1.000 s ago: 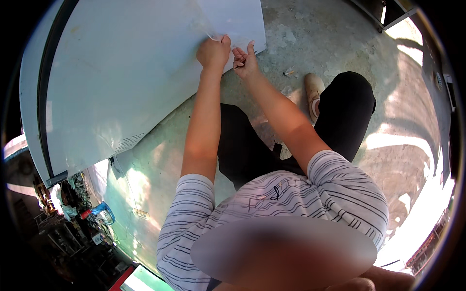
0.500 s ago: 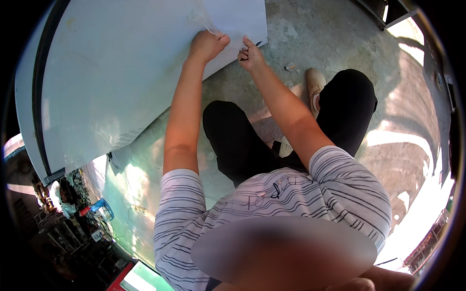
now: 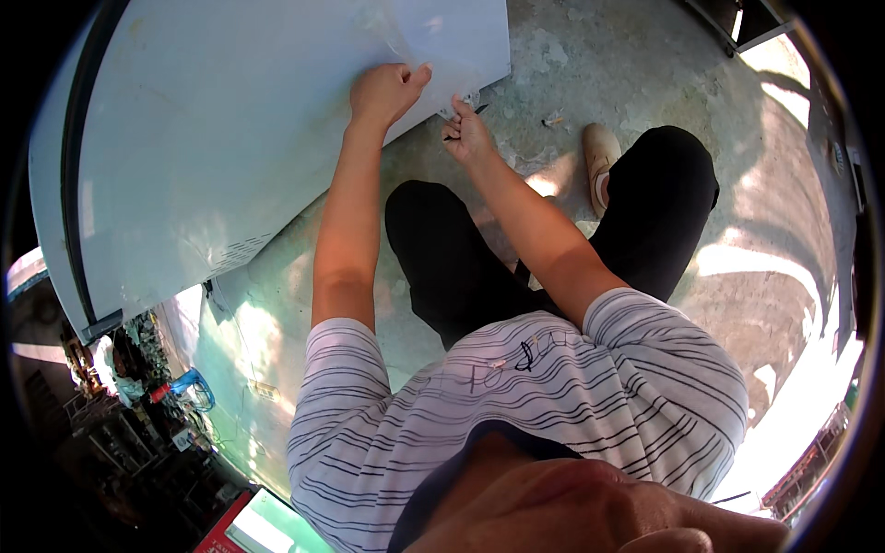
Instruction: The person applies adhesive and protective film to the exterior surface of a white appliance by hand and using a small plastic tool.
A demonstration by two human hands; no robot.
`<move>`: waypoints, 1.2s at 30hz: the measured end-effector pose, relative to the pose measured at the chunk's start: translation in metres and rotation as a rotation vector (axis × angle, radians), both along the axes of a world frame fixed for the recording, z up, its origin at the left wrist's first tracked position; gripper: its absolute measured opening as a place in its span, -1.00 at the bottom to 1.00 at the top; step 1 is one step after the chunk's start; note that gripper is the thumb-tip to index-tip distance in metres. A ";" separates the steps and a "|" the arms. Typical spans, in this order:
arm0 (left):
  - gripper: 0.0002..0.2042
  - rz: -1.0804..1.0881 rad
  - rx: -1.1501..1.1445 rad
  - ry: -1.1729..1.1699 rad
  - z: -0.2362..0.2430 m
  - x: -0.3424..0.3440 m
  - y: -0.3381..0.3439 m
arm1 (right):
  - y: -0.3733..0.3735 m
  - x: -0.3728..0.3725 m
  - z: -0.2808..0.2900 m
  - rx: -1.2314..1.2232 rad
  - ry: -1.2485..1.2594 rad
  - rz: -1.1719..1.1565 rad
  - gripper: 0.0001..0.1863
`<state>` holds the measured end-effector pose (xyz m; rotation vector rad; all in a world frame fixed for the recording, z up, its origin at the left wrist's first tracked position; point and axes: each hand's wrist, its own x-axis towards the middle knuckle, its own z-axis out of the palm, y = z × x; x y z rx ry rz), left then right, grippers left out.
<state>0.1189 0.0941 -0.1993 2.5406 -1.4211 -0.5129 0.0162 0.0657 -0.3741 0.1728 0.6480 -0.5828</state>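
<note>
A large white appliance cabinet (image 3: 212,138), seemingly a fridge or freezer, fills the upper left. My left hand (image 3: 387,95) is closed against its panel near the lower corner. A strip of clear plastic film (image 3: 392,35) runs across the panel above that hand; whether the fingers grip it is hidden. Just to the right, my right hand (image 3: 468,135) is closed by the panel's edge. A thin dark object pokes out from its fingers, too small to name. Crumpled clear film (image 3: 472,98) shows at its fingertips.
My bent knees (image 3: 442,258) are close below my hands. A worn concrete floor (image 3: 553,55) lies beneath, with a small scrap (image 3: 553,121) on it. A dark metal frame (image 3: 751,32) stands at the upper right. Clutter and a blue object (image 3: 194,389) are at the lower left.
My right hand has moved slightly down and left, and more clear film shows at its fingertips. My left hand has shifted slightly left.
</note>
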 end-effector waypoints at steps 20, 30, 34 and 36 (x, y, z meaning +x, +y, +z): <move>-0.65 -0.115 -0.247 -0.327 -0.112 -0.005 -0.017 | -0.089 0.018 -0.062 -0.086 0.167 0.182 -0.64; -0.67 -0.224 -0.160 -0.191 -0.089 0.009 0.001 | -0.034 0.018 -0.083 -0.006 0.097 0.071 -0.72; -0.65 -0.237 -0.055 -0.201 -0.068 0.007 0.012 | 0.002 0.017 -0.070 0.104 0.001 0.089 -0.70; -0.62 -0.113 -0.003 -0.162 -0.070 0.002 0.013 | 0.010 0.016 -0.067 0.142 -0.002 0.082 -0.70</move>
